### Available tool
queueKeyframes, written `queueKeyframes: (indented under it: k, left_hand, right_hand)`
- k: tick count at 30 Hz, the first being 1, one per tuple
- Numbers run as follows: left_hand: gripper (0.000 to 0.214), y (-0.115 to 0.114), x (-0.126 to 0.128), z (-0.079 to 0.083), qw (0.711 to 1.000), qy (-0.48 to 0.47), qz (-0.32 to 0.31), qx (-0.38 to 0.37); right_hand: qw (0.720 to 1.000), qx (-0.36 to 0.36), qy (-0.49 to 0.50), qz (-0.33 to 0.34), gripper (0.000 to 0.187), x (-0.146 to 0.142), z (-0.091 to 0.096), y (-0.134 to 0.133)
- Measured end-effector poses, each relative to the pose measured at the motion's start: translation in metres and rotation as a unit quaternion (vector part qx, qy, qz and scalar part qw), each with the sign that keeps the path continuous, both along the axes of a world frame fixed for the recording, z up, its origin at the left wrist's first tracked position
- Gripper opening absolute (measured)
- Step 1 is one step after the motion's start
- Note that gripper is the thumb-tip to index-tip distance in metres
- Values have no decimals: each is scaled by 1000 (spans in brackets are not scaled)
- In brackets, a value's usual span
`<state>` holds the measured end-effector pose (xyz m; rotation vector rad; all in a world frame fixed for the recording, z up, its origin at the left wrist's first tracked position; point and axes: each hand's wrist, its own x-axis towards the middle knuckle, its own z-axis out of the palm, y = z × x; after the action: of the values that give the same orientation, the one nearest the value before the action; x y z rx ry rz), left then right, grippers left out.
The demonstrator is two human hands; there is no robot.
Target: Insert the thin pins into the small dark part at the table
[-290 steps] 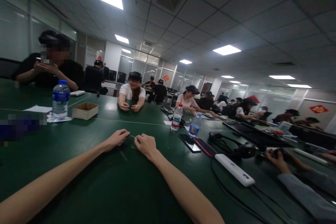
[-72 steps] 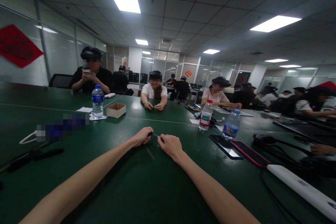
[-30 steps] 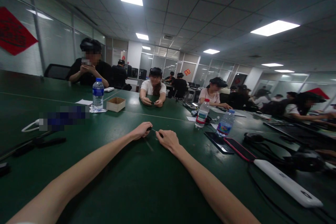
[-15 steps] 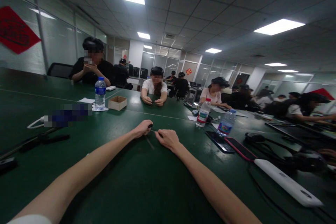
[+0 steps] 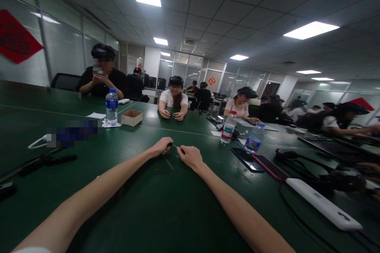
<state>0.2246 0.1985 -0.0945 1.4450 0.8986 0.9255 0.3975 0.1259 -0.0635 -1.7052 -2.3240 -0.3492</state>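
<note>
My left hand (image 5: 162, 147) is closed around a small black object (image 5: 170, 144), whose end shows at the fingers. Just to its right, my right hand (image 5: 190, 155) is closed on a thin rod-like tool (image 5: 175, 146); a dark part of it shows at the thumb. The thin shaft spans the narrow gap between the hands and points at the black object. Whether its tip touches or enters that object I cannot tell. Both hands are low over the green table (image 5: 154, 205), and the fingers hide most of what they hold.
A small open box (image 5: 132, 118) and a blue-capped bottle (image 5: 112, 107) stand ahead left. To the right are two bottles (image 5: 228, 127), two phones (image 5: 270, 167), a white power bank (image 5: 323, 203) with a cable, and a black headset (image 5: 346, 178). Several people sit around.
The whole view has shifted slightly. My hands hold nearly the same pose, with the thin shaft still between them; the dark part at my right thumb shows more clearly now.
</note>
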Motion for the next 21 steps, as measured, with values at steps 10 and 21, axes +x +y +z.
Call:
queueKeyframes:
  k: [10, 21]
  left_hand:
    - [22, 4, 1, -3, 1000, -2, 7, 12]
    - [25, 0, 0, 1, 999, 25, 4, 36]
  right_hand:
    - [1000, 6, 1, 6, 54, 0, -3, 4]
    - [1000, -2, 9, 14, 55, 2, -3, 6]
